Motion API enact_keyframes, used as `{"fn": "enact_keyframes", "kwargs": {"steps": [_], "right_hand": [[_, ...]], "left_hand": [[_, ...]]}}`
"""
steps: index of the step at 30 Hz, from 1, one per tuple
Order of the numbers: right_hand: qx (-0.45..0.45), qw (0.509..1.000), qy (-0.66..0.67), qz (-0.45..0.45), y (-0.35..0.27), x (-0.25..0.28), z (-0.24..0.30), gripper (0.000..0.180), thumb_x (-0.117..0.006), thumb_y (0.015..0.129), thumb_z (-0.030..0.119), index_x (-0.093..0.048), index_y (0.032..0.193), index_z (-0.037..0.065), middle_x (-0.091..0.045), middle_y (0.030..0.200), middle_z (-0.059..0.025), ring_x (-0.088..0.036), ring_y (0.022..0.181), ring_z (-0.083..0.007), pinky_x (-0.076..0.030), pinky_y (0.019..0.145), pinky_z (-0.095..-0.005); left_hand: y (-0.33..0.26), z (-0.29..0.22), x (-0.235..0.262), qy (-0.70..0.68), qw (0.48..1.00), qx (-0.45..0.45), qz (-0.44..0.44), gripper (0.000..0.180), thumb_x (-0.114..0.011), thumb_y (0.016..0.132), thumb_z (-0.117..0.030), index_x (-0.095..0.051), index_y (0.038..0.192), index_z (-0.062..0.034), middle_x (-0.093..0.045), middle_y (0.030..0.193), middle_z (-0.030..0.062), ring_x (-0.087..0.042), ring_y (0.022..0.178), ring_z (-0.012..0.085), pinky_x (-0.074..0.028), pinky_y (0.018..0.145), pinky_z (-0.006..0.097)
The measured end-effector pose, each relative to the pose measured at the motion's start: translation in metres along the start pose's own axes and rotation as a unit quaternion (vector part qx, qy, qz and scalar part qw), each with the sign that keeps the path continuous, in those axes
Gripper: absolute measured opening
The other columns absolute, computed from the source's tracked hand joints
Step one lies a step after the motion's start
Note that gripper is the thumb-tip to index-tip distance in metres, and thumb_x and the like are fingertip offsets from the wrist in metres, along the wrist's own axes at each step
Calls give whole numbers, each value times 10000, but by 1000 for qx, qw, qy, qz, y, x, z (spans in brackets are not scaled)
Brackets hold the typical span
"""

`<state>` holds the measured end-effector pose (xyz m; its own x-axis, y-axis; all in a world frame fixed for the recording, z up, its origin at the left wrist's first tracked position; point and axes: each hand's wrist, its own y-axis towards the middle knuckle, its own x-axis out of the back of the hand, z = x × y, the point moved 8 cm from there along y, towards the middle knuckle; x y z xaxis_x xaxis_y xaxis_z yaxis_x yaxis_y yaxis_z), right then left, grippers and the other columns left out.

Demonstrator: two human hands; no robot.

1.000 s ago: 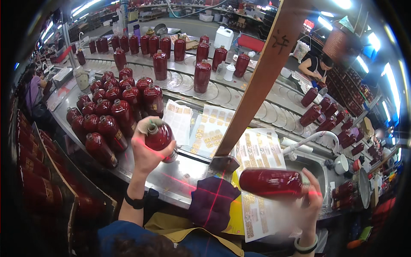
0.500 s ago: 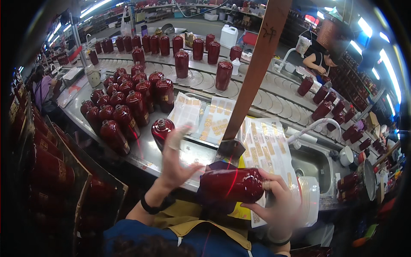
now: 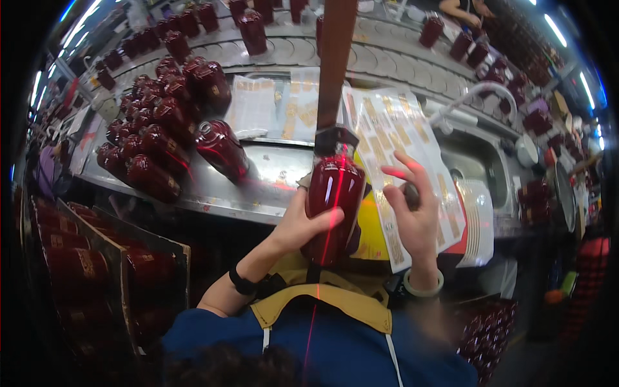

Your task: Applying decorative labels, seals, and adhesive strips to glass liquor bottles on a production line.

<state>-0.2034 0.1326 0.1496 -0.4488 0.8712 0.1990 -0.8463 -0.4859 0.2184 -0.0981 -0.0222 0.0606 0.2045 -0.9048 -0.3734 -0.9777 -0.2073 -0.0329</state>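
Note:
My left hand [image 3: 308, 222] is wrapped round a glossy dark red glass bottle [image 3: 335, 200], its thumb across the front. The bottle stands nearly upright before me, its neck end up by a dark bracket on the brown post. A thin red light line runs down it. To its right my right hand [image 3: 416, 216] is raised, thumb and fingers apart, over sheets of gold labels [image 3: 393, 129]. A small dark patch shows between thumb and fingers; I cannot tell what it is. Another red bottle [image 3: 221, 149] leans in view on the metal bench to the left.
A cluster of red bottles [image 3: 155, 129] fills the bench's left. A brown post [image 3: 336, 64] rises ahead, with a slatted conveyor [image 3: 400, 61] beyond. Right are a sink [image 3: 474, 158], a white tap [image 3: 474, 93] and stacked plastic tubs [image 3: 476, 226]. Crated bottles [image 3: 77, 264] stand lower left.
The bottle has turned from lying sideways to nearly upright. My left hand has come down onto it, and my right hand has let go of its neck end. The view has tilted down.

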Motion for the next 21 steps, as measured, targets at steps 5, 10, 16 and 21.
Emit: {"fn": "enact_keyframes", "kwargs": {"steps": [5,10,16,21], "right_hand": [[-107,981,132,97,-27,-61,-79,649,-668,996,207,-375,1546,28,-709,1030,-88,-597,791,-80,-490,720,-255],[-150,979,98,102,-15,-62,-94,653,-634,1020,288,-369,1549,11,-725,1005,-109,-649,852,-100,-532,776,-275],[-117,985,94,81,2,-58,-105,680,-680,989,296,-400,1531,-3,-745,996,-124,-650,816,-90,-528,715,-269],[-108,991,-31,67,5,-59,-101,713,-721,956,280,-412,1529,-10,-740,992,-100,-611,770,-82,-500,690,-262]], "left_hand": [[10,39,8,-80,988,114,-62,608,-665,1000,-329,-377,1435,-18,-605,1282,135,-638,1122,190,-555,947,359],[21,52,13,-136,974,157,-87,535,-604,1024,-428,-483,1330,-6,-646,1202,147,-686,993,182,-599,826,340],[36,59,27,10,988,64,-137,469,-508,1075,-402,-560,1171,54,-686,1044,128,-674,874,145,-570,754,304],[41,46,36,103,981,6,-166,487,-418,1104,-404,-531,1135,69,-676,1032,135,-658,886,141,-548,760,286]]}}
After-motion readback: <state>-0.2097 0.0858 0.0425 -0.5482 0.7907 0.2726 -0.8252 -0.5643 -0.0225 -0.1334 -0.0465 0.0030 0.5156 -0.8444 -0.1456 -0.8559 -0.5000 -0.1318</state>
